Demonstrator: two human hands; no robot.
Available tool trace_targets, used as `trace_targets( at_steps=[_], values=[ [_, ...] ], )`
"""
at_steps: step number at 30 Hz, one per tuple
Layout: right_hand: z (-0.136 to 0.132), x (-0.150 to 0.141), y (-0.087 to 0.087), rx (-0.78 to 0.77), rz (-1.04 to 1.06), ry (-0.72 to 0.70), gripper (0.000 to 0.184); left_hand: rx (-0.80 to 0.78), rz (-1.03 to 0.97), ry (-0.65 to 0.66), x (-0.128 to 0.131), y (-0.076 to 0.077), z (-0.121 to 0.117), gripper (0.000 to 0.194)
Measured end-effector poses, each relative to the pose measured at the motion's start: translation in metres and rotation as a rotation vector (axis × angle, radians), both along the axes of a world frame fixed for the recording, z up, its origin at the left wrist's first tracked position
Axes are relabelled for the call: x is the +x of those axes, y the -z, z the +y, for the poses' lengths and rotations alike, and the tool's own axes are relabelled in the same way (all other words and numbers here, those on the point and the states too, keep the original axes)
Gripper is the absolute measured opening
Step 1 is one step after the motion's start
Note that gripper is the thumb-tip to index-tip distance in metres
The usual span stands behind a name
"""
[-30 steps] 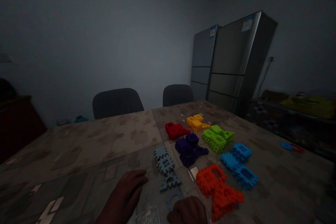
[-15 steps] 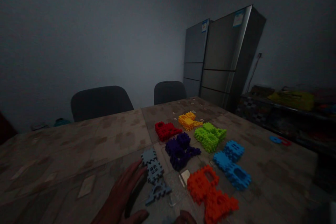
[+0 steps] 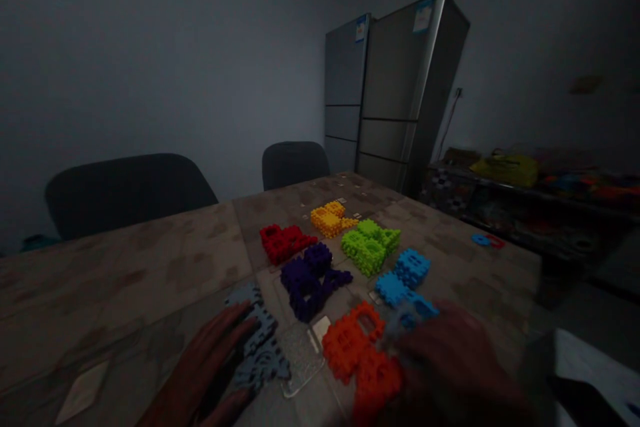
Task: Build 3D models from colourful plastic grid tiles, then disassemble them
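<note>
My left hand [image 3: 207, 357] rests at the left edge of a flat row of grey interlocking toothed pieces [image 3: 263, 333]. Its fingers reach onto them, thumb spread apart. My right hand [image 3: 450, 353], smeared by motion, is over the right side, between the orange blocks [image 3: 350, 343] and the blue blocks [image 3: 407, 277]. At its fingertips is a blurred grey toothed piece [image 3: 400, 320], apparently pinched. It hides part of the blue and orange groups. Behind stand joined groups of purple blocks [image 3: 305, 280], red blocks [image 3: 283, 243], yellow blocks [image 3: 330, 220] and lime green blocks [image 3: 367, 247].
The patterned table [image 3: 175, 240] carries a small blue and red piece [image 3: 483, 239] near its right edge. Two dark chairs [image 3: 295, 163] line the far side. Silver refrigerators [image 3: 390, 90] stand behind, with a cluttered shelf [image 3: 500, 193] to the right.
My right hand has come up from the bottom edge and moved right, with a grey piece at its fingertips. The camera has turned right. My left hand stays by the grey pieces.
</note>
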State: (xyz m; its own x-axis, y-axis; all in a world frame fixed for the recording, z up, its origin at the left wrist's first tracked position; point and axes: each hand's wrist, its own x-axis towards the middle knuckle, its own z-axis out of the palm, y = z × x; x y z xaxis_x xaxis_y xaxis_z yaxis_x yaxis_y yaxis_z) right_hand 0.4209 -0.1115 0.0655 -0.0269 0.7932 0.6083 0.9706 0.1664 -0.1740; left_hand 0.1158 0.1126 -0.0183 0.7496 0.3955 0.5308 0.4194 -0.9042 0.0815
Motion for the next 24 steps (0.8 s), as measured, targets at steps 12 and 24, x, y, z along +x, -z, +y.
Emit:
trace_targets(
  at_steps=[12, 24],
  values=[
    [0.025, 0.173, 0.037, 0.017, 0.374, 0.638, 0.043, -0.180, -0.011, 0.027, 0.008, -0.007, -0.003, 0.085],
    [0.037, 0.015, 0.106, -0.068, 0.178, 0.199, 0.052, -0.266, -0.013, 0.028, 0.069, 0.034, -0.071, 0.095]
  ],
)
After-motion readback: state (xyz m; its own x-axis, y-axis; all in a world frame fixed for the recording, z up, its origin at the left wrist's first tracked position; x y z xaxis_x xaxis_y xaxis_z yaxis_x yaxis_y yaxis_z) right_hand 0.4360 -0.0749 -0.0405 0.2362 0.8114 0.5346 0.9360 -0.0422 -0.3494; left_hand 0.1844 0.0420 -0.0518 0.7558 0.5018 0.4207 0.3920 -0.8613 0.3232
